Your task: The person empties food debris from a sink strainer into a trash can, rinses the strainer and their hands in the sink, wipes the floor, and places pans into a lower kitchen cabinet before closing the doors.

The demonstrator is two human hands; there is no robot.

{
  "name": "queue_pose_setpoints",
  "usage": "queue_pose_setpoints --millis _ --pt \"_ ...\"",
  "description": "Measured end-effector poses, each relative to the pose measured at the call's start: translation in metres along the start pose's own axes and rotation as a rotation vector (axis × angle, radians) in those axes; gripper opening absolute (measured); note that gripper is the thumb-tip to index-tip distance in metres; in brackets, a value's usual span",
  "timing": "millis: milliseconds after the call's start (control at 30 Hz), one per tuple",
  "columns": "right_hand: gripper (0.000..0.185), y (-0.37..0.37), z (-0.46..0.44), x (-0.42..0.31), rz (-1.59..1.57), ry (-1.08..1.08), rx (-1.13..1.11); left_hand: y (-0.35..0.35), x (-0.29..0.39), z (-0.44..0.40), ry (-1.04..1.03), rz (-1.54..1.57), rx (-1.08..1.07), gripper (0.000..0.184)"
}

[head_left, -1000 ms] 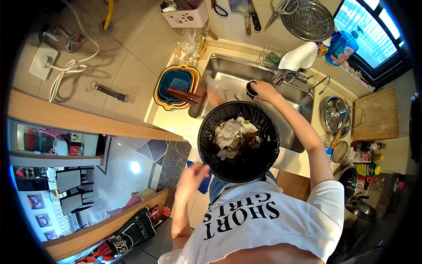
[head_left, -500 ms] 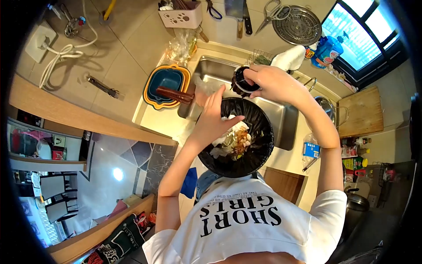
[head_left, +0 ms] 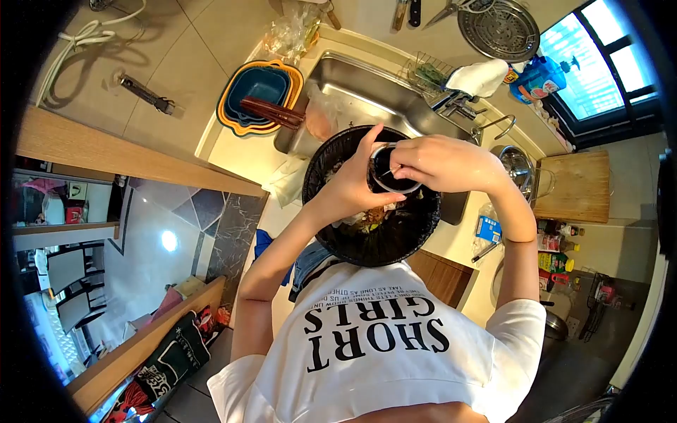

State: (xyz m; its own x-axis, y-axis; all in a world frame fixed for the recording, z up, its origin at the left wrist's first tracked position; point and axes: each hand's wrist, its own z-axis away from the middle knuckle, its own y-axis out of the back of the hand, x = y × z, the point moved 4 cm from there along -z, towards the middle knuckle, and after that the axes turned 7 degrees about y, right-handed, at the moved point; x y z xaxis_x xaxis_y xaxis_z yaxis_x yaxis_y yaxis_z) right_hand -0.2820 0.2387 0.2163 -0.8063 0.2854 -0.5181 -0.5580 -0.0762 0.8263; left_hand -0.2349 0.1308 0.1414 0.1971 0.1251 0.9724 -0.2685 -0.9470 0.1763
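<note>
A black-lined bin with food scraps and crumpled white waste inside stands against the front of my shirt. Over its opening is a small round dark strainer cup with a pale rim. My left hand is wrapped round the cup's left side, thumb below it. My right hand pinches at the cup's inside from the right, fingertips on a thin light piece in the middle. Behind the bin is the steel sink, with a clear bag holding something pinkish at its left.
Nested blue and yellow basins with brown chopsticks stand left of the sink. A white cloth lies on the counter edge. At the right are a faucet, a metal bowl and a cutting board.
The dark cup has come from the sink to over the bin. My left hand, earlier free beside the bin, has taken hold of it. The view has shifted somewhat.
</note>
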Motion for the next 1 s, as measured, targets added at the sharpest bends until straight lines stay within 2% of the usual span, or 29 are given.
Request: queue_pose_setpoints --millis 100,233,300,367,433,500,567,767,967,1000 --pt "0.013 0.001 -0.004 0.004 -0.018 0.013 0.03 0.001 -0.001 0.0 0.08 0.123 -0.037 0.094" --pt "0.013 0.003 -0.011 0.007 -0.077 0.022 0.142 -0.001 -0.004 0.001 0.053 0.09 0.024 0.093" --pt "0.012 0.001 -0.013 0.014 -0.157 0.076 0.327 0.0 -0.006 0.001 0.032 0.05 0.078 0.095" --pt "0.013 0.0 -0.012 0.011 -0.149 0.077 0.384 0.001 -0.005 0.001 0.018 0.018 0.094 0.095" --pt "0.015 0.005 -0.006 0.006 -0.019 0.043 0.551 0.003 -0.002 0.002 0.004 -0.016 0.108 0.095" --pt "0.016 0.008 0.003 0.004 -0.037 -0.003 0.54 0.003 -0.001 0.004 0.064 0.045 0.072 0.096" --pt "0.016 0.01 0.011 -0.001 0.075 0.068 0.524 0.005 0.004 0.003 0.041 0.03 0.074 0.096" --pt "0.032 0.001 0.017 -0.001 0.151 -0.019 0.416 0.006 0.017 -0.005 0.061 -0.036 0.063 0.098" --pt "0.038 0.019 0.013 0.018 0.295 -0.038 0.339 0.009 0.037 -0.04 -0.046 -0.116 0.044 0.097" --pt "0.039 0.024 0.012 0.022 0.332 -0.068 0.336 0.011 0.041 -0.047 -0.127 -0.164 0.079 0.096"
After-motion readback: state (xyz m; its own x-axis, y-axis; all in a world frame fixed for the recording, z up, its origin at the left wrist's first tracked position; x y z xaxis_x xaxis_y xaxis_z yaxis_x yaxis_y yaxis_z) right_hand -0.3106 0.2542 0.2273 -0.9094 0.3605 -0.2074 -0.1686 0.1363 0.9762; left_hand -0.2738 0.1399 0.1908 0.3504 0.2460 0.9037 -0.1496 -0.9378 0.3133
